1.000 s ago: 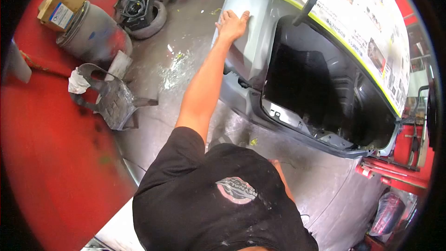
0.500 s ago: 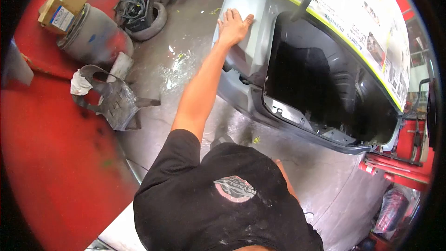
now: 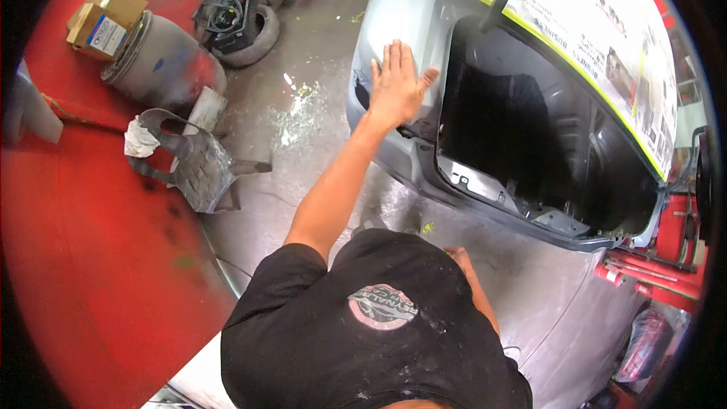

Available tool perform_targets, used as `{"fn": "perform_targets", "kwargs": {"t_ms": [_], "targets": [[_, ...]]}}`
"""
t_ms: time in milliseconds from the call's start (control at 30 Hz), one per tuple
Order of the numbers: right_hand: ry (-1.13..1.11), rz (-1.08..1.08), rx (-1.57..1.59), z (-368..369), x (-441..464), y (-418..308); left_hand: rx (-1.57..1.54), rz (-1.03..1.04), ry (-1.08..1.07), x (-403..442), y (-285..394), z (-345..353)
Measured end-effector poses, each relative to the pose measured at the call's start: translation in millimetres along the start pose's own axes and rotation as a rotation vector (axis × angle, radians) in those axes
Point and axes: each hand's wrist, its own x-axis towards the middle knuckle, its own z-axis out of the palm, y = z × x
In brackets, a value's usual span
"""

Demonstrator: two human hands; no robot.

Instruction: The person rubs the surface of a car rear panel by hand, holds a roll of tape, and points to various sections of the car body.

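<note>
My left hand (image 3: 397, 91) lies flat, fingers stretched, on the grey rear quarter panel (image 3: 382, 15) of a car body, palm down. It rests beside a dark lamp opening (image 3: 361, 94) at the corner. To its right is the open trunk well (image 3: 522, 129), dark inside, with no lid over it. Newspaper masking (image 3: 606, 38), edged with yellow-green tape, covers the glass area above the trunk. My right hand (image 3: 459, 256) hangs low beside my black shirt, partly hidden by it; its fingers are too small and covered to read.
On the left, a chair (image 3: 201, 170) with a white rag stands near a grey drum (image 3: 163, 60) topped by a cardboard box (image 3: 110, 19). A tire (image 3: 257, 38) lies behind them. Red equipment (image 3: 651, 273) stands at the right, past the bumper (image 3: 485, 208).
My left hand has slid along the panel toward me and slightly right, nearer the lamp opening. More of my right hand now shows beside the shirt.
</note>
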Motion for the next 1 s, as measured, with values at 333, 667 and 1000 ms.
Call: {"fn": "perform_targets", "kwargs": {"t_ms": [333, 667, 1000], "targets": [[0.036, 0.036, 0.037, 25, -15, 47, -0.097, -0.227, -0.054, 102, -55, 1], [0.072, 0.012, -0.004, 26, -23, 41, -0.177, -0.384, -0.126, 152, -95, 5], [-0.015, 0.078, 0.067, 12, -37, 10, -0.043, -0.108, 0.009, 86, -61, 7]]}}
